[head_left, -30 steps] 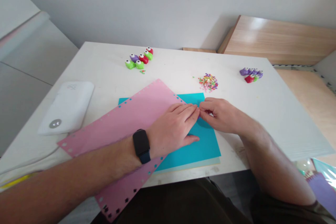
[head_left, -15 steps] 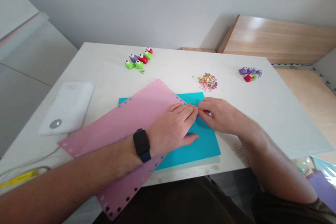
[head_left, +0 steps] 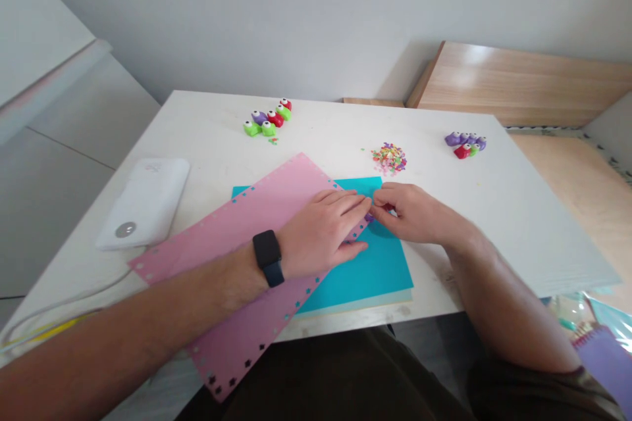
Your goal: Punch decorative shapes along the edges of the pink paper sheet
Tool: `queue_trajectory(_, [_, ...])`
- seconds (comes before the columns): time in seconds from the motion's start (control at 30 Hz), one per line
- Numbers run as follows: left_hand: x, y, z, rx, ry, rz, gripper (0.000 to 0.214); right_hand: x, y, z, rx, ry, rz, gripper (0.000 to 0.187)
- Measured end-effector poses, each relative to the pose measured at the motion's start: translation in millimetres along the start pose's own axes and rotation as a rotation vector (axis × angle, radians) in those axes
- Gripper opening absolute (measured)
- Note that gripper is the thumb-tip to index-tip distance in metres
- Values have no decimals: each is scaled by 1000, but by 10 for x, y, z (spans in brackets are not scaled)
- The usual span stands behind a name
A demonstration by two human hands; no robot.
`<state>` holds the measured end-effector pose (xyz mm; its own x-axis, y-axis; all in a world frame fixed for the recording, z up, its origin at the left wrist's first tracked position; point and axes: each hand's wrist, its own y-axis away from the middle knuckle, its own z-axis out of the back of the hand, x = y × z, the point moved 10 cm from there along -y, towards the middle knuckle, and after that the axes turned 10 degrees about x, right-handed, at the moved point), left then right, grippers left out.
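Observation:
My left hand, a dark watch on its wrist, lies on a pink sheet with small shaped holes punched along its edges. Its fingers are stretched out toward the sheet's right corner, thumb apart. Right at that corner, my right hand is closed in a pinch, touching the left fingertips. A bit of something purple shows beneath the fingertips; most of it is hidden. Under the pink sheet lies a turquoise sheet on top of other paper.
Small eyed figures in green, red and purple stand in a left group and a right group. Colourful paper cut-outs form a pile behind the sheets. A white power bank with a cable lies left.
The view has shifted slightly. The pink sheet's holed edge near the right corner shows more now, and my left fingers have drawn back a little. My right hand stays pinched at the corner.

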<state>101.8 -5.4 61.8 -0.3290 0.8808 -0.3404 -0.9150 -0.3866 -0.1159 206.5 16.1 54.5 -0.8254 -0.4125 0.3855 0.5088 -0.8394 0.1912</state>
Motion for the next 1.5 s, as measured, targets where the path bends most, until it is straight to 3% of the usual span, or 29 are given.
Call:
queue_trajectory(0.17, [94, 135, 49, 26, -33, 49, 66, -14, 48, 170, -109, -17, -27, 31])
queue_trajectory(0.27, [133, 232, 86, 8, -58, 57, 68, -15, 78, 234, -168, -68, -15, 17])
queue_trajectory(0.5, [223, 336, 57, 12, -49, 106, 73, 34, 20, 61, -42, -50, 79, 23])
queue_trajectory(1.03, [262, 387, -45, 7, -39, 104, 73, -175, -29, 118, -110, -86, -36, 24])
queue_trajectory(1.5, [257, 394, -21, -54, 29, 85, 104, -134, -36, 149, -163, -244, 23, 25])
